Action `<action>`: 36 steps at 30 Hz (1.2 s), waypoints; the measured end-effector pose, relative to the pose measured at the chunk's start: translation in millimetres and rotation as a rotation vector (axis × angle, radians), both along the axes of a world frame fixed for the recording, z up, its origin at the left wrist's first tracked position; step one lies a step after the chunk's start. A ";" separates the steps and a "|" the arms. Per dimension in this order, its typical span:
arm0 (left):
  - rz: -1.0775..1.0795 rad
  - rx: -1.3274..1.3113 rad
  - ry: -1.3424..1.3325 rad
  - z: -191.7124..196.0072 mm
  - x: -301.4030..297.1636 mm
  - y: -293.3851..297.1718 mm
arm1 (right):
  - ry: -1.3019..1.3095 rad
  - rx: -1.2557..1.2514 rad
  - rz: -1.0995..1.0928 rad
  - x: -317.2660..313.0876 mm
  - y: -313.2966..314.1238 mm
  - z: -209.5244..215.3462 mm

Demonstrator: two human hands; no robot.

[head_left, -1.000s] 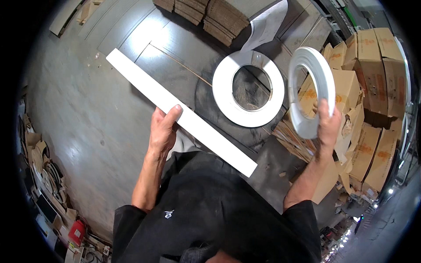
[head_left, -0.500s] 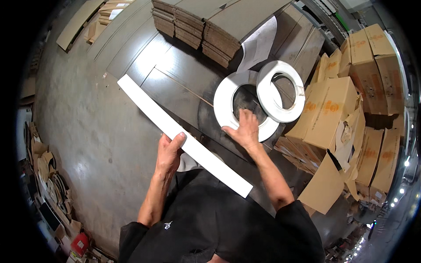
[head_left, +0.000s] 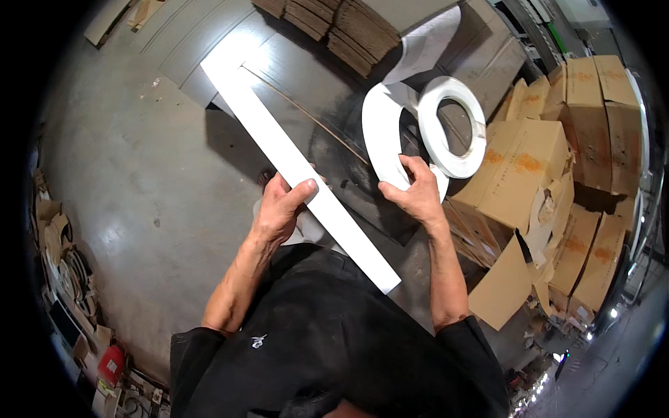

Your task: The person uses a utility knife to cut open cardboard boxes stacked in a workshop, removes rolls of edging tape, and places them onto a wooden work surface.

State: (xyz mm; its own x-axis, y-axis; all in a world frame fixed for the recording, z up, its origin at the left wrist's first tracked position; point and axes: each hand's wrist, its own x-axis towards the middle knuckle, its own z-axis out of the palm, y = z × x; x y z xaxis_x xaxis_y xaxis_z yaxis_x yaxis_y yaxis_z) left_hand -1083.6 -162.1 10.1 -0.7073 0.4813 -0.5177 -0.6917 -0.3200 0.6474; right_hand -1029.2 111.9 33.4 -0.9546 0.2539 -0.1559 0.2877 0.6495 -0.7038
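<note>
Brown cartons (head_left: pixel 524 174) crowd your 3 o'clock. At 12, the cardboard stack (head_left: pixel 348 31) is cut off by the top edge. Your white strip (head_left: pixel 270 132) slants from 11 to 5, clamped in your left hand (head_left: pixel 279 212), fingers mostly hidden beneath. At 1, your right hand (head_left: pixel 421 198) pinches the larger ring (head_left: pixel 382 132) by its near band; the smaller ring (head_left: pixel 427 129), towards 2, blocks its right side.

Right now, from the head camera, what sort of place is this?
Probably a workshop or warehouse: cardboard boxes piled at right, stacked brown sheets at the top, and two white ring-shaped rolls beneath them.
</note>
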 end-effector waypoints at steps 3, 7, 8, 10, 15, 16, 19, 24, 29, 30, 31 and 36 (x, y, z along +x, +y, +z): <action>-0.057 0.159 -0.001 10.2 -2.5 24.4 | -0.104 -0.206 -0.006 2.1 8.9 43.4; -0.119 0.355 -0.007 21.7 -3.0 58.5 | -0.123 -0.393 -0.045 11.4 14.9 59.4; -0.171 0.309 -0.029 23.5 -3.7 62.2 | -0.113 -0.444 -0.065 14.1 14.5 60.4; -0.222 0.324 0.021 27.5 -5.4 71.2 | -0.122 -0.502 -0.080 17.8 15.4 63.6; -0.220 0.328 0.031 35.8 -7.5 88.0 | -0.161 -0.554 -0.082 23.3 27.7 64.3; -0.218 0.323 0.029 37.2 -5.8 90.1 | -0.176 -0.577 -0.094 23.6 26.8 63.2; -0.157 0.264 0.035 26.9 -4.6 89.2 | -0.105 -0.337 0.099 17.0 32.9 55.1; -0.028 0.084 0.110 -1.0 3.4 64.7 | 0.237 -0.081 0.227 31.7 25.3 15.1; 0.043 -0.179 0.163 -51.3 1.2 -5.5 | 0.076 0.050 0.262 42.7 -4.4 -38.0; 0.047 -0.197 0.191 -57.8 2.1 -15.2 | 0.032 0.076 0.256 46.8 -10.0 -57.1; 0.039 -0.208 0.207 -58.7 2.6 -23.8 | 0.043 0.112 0.200 53.6 -19.3 -78.6; 0.124 -0.396 0.255 -25.0 14.1 -3.8 | 0.200 0.187 -0.028 87.5 -38.1 -122.1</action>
State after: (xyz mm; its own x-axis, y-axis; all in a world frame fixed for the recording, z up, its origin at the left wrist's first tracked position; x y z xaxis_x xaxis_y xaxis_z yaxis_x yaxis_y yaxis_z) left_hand -1069.5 -166.0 -14.9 -0.8751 0.1863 -0.4467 -0.4672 -0.0843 0.8801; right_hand -941.7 73.8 -88.7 -0.9539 0.2873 0.0873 0.1745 0.7672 -0.6172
